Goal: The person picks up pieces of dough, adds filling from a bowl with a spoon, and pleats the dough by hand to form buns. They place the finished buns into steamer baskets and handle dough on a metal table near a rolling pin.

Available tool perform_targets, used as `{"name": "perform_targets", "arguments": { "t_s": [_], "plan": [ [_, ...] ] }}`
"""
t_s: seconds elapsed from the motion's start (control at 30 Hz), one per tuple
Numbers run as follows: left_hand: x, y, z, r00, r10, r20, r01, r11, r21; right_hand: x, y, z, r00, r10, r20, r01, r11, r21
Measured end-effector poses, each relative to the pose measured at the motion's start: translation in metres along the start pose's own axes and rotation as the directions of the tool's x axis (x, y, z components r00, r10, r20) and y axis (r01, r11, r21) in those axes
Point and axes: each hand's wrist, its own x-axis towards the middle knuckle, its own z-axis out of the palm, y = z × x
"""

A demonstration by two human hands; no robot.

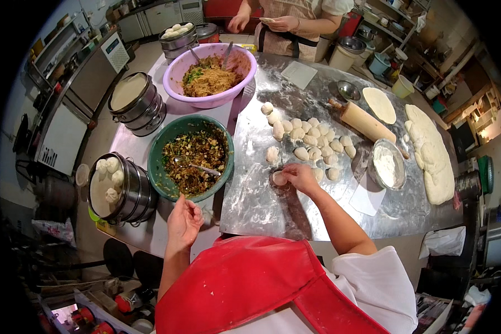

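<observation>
My right hand (pixel 301 178) is at the floured metal tabletop (pixel 250 208), with its fingertips pinching the edge of a small flattened dough round (pixel 279 178). Just beyond it lie several dough pieces (pixel 314 132) dusted with flour. My left hand (pixel 185 221) is raised palm up with loosely curled fingers and nothing in it. It is near the front rim of a green bowl (pixel 153 167) of chopped vegetable filling (pixel 192 156), where a metal spoon (pixel 206 170) rests. To its left, a steamer (pixel 129 192) holds several shaped buns (pixel 112 195).
Beyond the green bowl stand a purple basin (pixel 208 98) of filling and another steamer (pixel 135 102). Rightward are a rolling pin (pixel 365 121), a flour bowl (pixel 387 163), a white scraper (pixel 367 198) and a long dough slab (pixel 432 158). Across the table, a person (pixel 288 25) holds a wrapper.
</observation>
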Motion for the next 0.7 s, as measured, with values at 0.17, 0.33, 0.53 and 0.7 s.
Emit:
{"name": "perform_targets", "arguments": {
  "t_s": [0.17,0.33,0.53,0.7],
  "plan": [
    [0.002,-0.003,0.002,1.000,-0.014,0.014,0.014,1.000,0.006,-0.004,-0.016,0.009,1.000,-0.007,0.014,0.011,0.941,-0.337],
    [0.001,0.000,-0.001,1.000,0.001,0.015,-0.001,1.000,0.009,-0.007,-0.024,0.016,0.958,-0.078,-0.277,-0.023,0.938,-0.345],
    [0.002,-0.001,-0.001,1.000,0.017,0.007,-0.017,1.000,0.015,0.001,-0.011,0.006,0.993,-0.036,-0.117,0.017,0.987,-0.157],
    [0.002,-0.002,0.003,0.999,-0.003,-0.037,0.003,1.000,-0.003,0.006,-0.004,0.024,0.988,-0.122,-0.098,0.081,0.934,-0.347]
  ]
}}
